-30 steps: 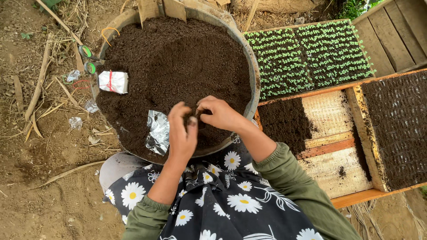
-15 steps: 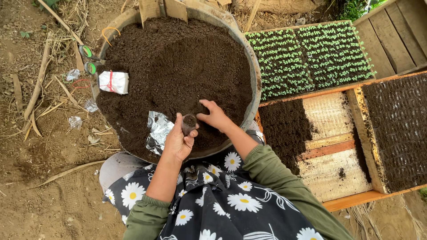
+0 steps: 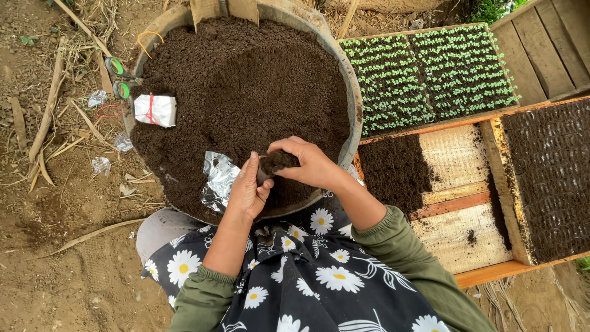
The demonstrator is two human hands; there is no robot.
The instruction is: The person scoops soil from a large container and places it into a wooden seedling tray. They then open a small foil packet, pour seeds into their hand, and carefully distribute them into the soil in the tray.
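Note:
A wide round basin (image 3: 354, 98) full of dark potting soil (image 3: 246, 86) stands in front of me. My left hand (image 3: 247, 192) grips a small clear plastic pot at the basin's near rim; the pot is mostly hidden by my fingers. My right hand (image 3: 310, 163) is cupped around a clump of dark soil (image 3: 278, 161) and presses it against the pot's mouth. A crumpled clear plastic bag (image 3: 217, 181) lies on the soil just left of my left hand.
A folded white packet with a red band (image 3: 155, 110) rests on the soil at the left. Tape rolls (image 3: 117, 77) lie outside the basin. To the right are seedling trays (image 3: 430, 74), a wooden crate with soil pots (image 3: 393, 169) and a tray of filled pots (image 3: 547, 178).
My right hand scooped soil from the basin and came back to the pot, now held against its mouth. My left hand kept the pot in about the same place.

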